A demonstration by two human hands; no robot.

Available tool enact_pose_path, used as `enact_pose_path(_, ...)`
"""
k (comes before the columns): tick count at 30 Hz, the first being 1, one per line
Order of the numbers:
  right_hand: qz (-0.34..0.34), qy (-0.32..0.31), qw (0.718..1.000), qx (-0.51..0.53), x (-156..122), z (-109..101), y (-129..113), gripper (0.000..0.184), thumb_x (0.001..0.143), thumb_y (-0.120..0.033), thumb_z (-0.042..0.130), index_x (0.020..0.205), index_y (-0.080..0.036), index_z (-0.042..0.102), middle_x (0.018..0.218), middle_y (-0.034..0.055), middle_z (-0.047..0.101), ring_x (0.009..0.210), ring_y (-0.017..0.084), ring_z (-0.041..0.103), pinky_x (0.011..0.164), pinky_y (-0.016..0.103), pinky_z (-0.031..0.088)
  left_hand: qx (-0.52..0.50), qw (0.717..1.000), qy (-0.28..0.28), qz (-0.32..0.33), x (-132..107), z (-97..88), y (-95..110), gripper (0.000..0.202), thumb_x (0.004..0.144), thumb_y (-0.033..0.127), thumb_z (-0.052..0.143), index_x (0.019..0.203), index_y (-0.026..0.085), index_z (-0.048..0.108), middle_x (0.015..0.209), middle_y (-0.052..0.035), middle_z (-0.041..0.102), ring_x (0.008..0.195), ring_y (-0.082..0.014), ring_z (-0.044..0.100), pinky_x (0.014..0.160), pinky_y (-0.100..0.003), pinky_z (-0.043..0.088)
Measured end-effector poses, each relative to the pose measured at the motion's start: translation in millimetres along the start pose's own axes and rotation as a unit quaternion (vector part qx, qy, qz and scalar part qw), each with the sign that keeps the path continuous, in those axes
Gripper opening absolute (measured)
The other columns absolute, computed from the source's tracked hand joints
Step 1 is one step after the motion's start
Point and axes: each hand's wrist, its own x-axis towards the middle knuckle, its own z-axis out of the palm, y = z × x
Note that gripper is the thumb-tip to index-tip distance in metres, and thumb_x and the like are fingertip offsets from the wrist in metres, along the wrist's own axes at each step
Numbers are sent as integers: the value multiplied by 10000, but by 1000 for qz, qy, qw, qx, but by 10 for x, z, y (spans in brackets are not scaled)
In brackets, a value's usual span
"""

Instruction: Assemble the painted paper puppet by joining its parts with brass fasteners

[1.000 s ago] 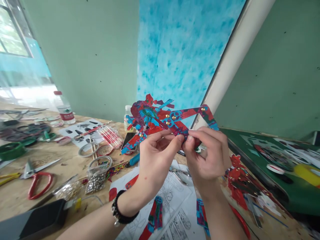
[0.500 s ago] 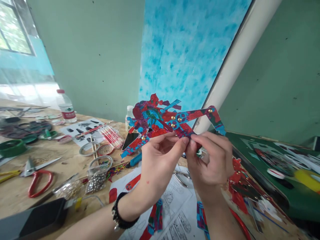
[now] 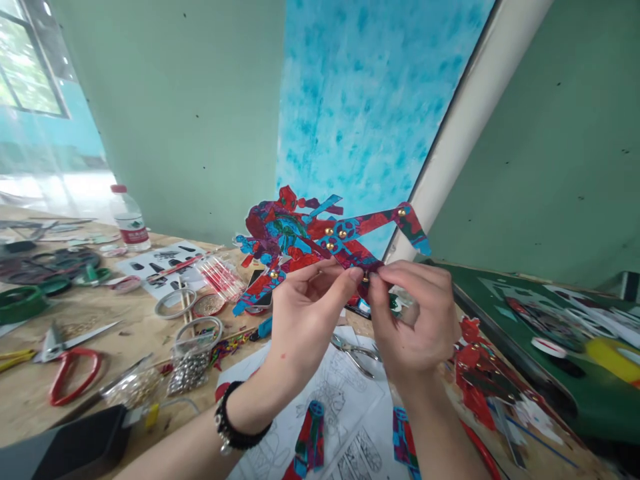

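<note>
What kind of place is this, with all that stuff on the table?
Probably some kind of craft workshop: there's a painted cut-out figure held up, with red-handled scissors and a bag of silvery beads on the table.

The worktop (image 3: 127, 343) I'm looking over is pale, stained wood. At its back left I see a red-capped water bottle (image 3: 131, 223) standing upright, just beside a sheet printed with dark shapes (image 3: 146, 272). On the left side I have a green ring (image 3: 20, 305), with a red-handled tool (image 3: 56, 383) nearer the camera, then a clear bag of silvery pieces (image 3: 188, 375). A dark boxy device (image 3: 80, 443) lies close to the camera. I make out line-drawn sheets (image 3: 340, 427) in the middle and red cut-out pieces (image 3: 475, 373) to their right
</note>
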Motion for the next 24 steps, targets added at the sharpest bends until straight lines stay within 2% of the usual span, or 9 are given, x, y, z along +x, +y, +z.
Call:
enact_pose_path(7,-48,-2,997,-56,27,-11,-45,302,895,-84,717,1113,-287,674,940,37,718,835,216,696,754,385,594,0,1000,-9,-1,-53,47,-38,225,742,336,893,699,185,732,695,-23,748,651,-151,703,612,-241,606)
enact_pose_path(14,-61,-40,996,-45,-14,30,3,372,862,-78,770,1179,-251,683,1037,62,745,946,229,714,843,394,603,-7,999,43,2,14,6,-110,243,742,324,909,869,175,766,763,-28,777,662,-150,718,612,-239,616)
enact_pose_path(20,-2,-58,998,1,34,29,-6,264,934,-102,731,1131,-274,697,1020,44,716,947,216,692,860,400,594,25,998,42,27,40,-22,-82,234,748,344,902,837,177,764,779,-36,782,725,-176,742,665,-260,627)
enact_pose_path(24,54,-65,996,11,87,4,-50,190,957,-135,715,1076,-282,697,1032,40,685,982,220,690,901,417,590,38,998,26,41,38,-26,-60,190,753,331,889,760,190,762,733,-28,765,683,-170,715,609,-254,603)
